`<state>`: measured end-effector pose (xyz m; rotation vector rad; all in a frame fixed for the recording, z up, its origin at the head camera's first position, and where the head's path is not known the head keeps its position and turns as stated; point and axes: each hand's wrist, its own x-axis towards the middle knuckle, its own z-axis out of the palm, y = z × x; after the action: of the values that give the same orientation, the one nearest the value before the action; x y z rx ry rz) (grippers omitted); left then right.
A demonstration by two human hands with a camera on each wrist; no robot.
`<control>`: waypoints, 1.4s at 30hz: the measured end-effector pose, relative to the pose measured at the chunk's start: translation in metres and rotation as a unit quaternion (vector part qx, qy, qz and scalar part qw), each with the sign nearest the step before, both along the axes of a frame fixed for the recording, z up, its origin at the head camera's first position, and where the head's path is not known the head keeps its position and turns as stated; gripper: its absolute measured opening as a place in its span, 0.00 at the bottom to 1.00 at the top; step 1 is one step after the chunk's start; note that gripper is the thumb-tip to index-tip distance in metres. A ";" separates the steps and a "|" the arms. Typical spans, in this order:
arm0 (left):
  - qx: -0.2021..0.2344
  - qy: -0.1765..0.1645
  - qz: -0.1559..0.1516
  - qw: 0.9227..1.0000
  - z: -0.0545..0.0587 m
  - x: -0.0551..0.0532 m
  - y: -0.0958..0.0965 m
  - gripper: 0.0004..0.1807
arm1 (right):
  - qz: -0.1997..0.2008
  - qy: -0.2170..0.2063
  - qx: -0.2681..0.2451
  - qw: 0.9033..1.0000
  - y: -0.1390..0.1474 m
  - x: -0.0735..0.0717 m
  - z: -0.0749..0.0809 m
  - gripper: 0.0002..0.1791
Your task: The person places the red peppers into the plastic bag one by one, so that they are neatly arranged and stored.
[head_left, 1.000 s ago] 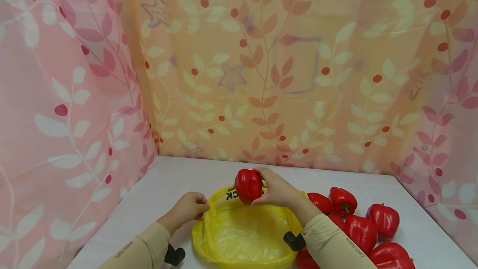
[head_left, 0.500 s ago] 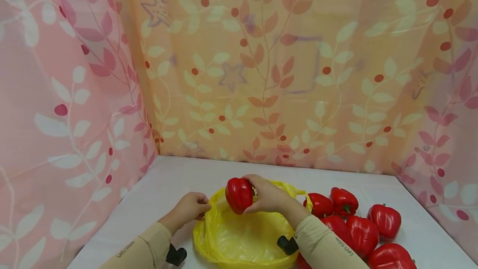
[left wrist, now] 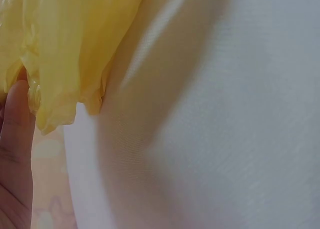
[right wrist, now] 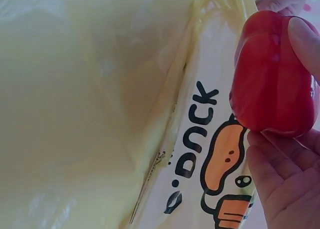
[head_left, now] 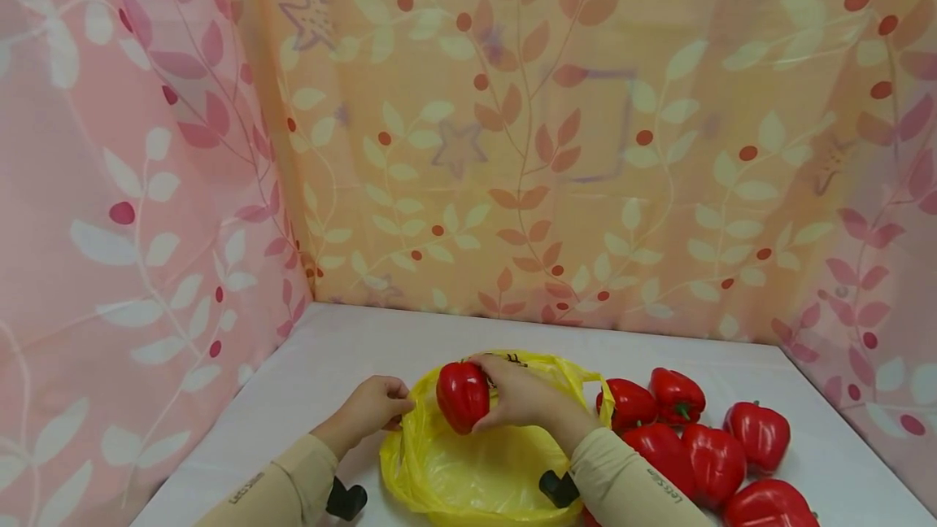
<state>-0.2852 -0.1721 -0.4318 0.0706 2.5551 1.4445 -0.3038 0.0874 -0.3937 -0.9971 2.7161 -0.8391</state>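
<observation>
A yellow plastic bag point(head_left: 490, 474) stands with its mouth spread wide on the white table. My left hand point(head_left: 373, 409) pinches the bag's left rim between thumb and fingers; in the left wrist view the gathered yellow plastic point(left wrist: 60, 64) hangs beside a finger. My right hand point(head_left: 523, 397) grips a red bell pepper point(head_left: 463, 397) over the bag's opening, towards its left back side. Seen from the right wrist, the pepper point(right wrist: 275, 74) sits between the thumb and the fingers, in front of the bag's printed side with black letters and a cartoon duck.
Several red bell peppers point(head_left: 713, 462) lie on the table to the right of the bag, partly behind my right sleeve point(head_left: 629, 482). White table surface point(head_left: 351, 332) runs back to a patterned curtain point(head_left: 439, 185), with pink curtains at both sides.
My right hand has carried the bell pepper left and down, closer to the bag's opening. The left hand has stayed at the bag's rim.
</observation>
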 end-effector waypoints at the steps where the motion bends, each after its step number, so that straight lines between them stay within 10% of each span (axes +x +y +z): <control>1: 0.000 0.000 0.000 1.000 0.000 0.000 0.000 0.06 | 0.000 0.004 0.002 1.000 -0.001 0.000 -0.001 0.49; 42: 0.010 0.008 -0.005 1.000 -0.002 -0.001 0.002 0.06 | -0.059 -0.011 -0.004 0.998 -0.034 0.001 -0.040 0.51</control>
<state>-0.2859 -0.1698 -0.4341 0.0986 2.5484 1.4719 -0.3025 0.0535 -0.4335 -0.8310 2.7780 -0.8762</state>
